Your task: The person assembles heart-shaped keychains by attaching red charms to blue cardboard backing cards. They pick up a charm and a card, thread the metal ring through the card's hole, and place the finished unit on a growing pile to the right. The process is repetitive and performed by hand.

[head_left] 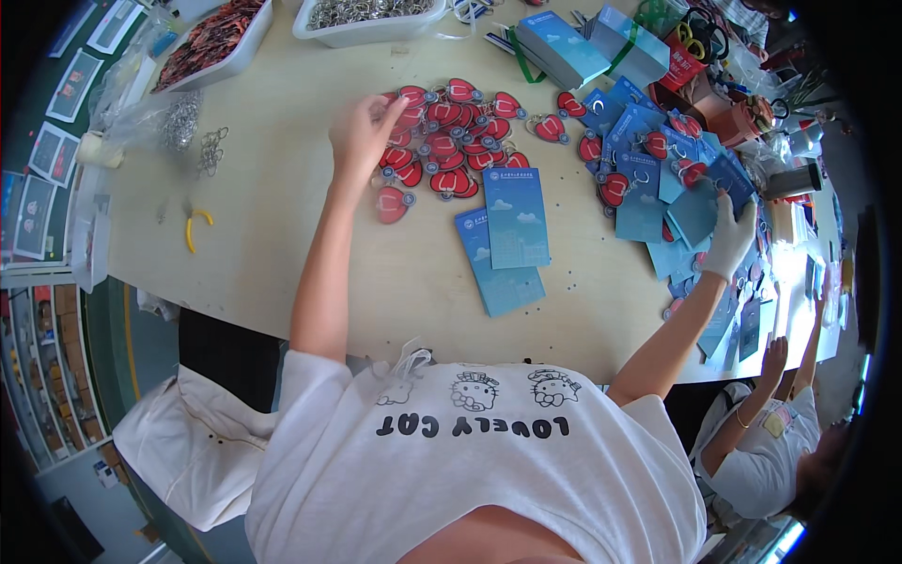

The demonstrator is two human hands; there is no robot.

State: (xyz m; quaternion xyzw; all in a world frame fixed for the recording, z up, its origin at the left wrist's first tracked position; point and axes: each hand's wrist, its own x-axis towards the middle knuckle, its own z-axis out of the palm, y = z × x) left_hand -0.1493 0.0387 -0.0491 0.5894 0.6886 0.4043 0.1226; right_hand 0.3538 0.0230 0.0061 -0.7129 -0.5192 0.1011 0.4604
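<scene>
At the left edge of a pile of red heart-shaped keychains [451,141], my left hand [359,136] is raised, slightly blurred. Its thumb and fingertips are close together; whether a keychain is between them is hidden. My right hand [731,237], in a whitish glove with bare fingertips, reaches into the heap of blue cards [641,202] on the right and grips a blue card [695,214] with its thumb on top. Several cards there have red keychains lying on them. Two more blue cards overlap in front of me, the upper card [517,221] partly covering the lower card [484,273].
White tubs of red pieces [230,61] and metal rings [376,33] stand at the back. Loose rings [210,150] and yellow-handled pliers [192,230] lie left. Stacked cards [562,52] and a red container with scissors [678,61] are back right. Another person [766,442] sits at right.
</scene>
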